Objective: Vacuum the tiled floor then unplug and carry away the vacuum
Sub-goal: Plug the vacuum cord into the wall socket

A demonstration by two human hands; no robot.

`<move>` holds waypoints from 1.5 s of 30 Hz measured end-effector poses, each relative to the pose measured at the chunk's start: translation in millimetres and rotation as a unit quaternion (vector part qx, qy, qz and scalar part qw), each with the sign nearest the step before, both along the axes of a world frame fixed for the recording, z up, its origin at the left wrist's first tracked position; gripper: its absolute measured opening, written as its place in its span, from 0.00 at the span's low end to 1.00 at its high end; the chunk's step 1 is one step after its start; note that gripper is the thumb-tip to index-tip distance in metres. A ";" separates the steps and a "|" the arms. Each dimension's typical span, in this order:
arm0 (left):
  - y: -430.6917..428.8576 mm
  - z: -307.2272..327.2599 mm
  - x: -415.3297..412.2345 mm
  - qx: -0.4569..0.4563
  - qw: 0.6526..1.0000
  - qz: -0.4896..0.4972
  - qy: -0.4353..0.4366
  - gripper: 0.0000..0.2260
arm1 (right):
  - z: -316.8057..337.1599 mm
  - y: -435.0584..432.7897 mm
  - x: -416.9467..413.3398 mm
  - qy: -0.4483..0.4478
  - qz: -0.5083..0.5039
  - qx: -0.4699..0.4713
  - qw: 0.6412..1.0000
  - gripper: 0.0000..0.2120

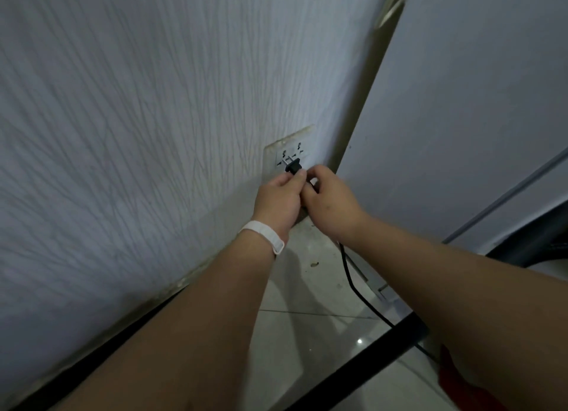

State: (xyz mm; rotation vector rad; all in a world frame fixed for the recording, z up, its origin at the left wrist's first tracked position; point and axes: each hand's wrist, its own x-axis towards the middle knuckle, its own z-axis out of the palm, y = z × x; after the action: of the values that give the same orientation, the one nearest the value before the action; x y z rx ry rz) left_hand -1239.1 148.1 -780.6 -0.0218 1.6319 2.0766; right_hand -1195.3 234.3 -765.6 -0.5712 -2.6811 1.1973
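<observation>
A black plug (293, 166) with two bare metal prongs sits just in front of a white wall socket (289, 155), low on the textured wall. My left hand (281, 197), with a white band on its wrist, pinches the plug body. My right hand (327, 200) is closed right beside it, on the plug's back end or the cord. The black cord (350, 275) drops from under my right hand and runs across the pale tiled floor (307, 327). The vacuum's body is hidden; only a red patch (455, 377) shows under my right forearm.
A plain white panel or door (461, 118) stands just right of the socket, meeting the wall at a corner. A black bar (368, 361) crosses the floor below my arms. A dark curved object (538, 247) sits at the right edge.
</observation>
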 end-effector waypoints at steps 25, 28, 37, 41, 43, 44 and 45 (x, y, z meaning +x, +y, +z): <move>-27.1 115.3 -14.2 -0.518 0.486 -0.199 0.675 0.23 | -18.6 32.5 -8.1 0.007 0.031 0.054 0.998 0.16; -25.1 139.0 -36.2 -0.616 0.228 -0.263 0.707 0.28 | -22.9 36.0 -13.0 0.015 0.058 0.053 0.997 0.16; -33.2 144.3 -73.4 -0.660 0.023 -0.271 0.701 0.26 | -33.8 33.9 -26.5 0.054 0.084 0.046 0.994 0.14; -35.9 140.3 -80.1 -0.633 0.024 -0.258 0.730 0.23 | -37.4 23.7 -37.9 0.056 0.085 0.041 0.994 0.12; -36.2 139.3 -81.1 -0.631 0.025 -0.254 0.733 0.23 | -37.3 24.1 -42.5 0.056 0.078 0.048 0.994 0.13; -36.0 138.8 -81.2 -0.632 0.023 -0.253 0.732 0.23 | -38.4 25.3 -44.0 0.055 0.080 0.055 0.994 0.15; -35.5 138.7 -81.1 -0.633 0.019 -0.251 0.732 0.23 | -39.6 26.3 -45.1 0.051 0.083 0.063 0.993 0.16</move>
State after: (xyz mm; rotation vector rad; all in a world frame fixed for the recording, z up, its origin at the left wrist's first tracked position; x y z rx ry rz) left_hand -1320.2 112.6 -641.9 -1.5022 -1.8444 1.1480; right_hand -1240.4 260.5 -805.2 -0.2657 -2.7353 1.0524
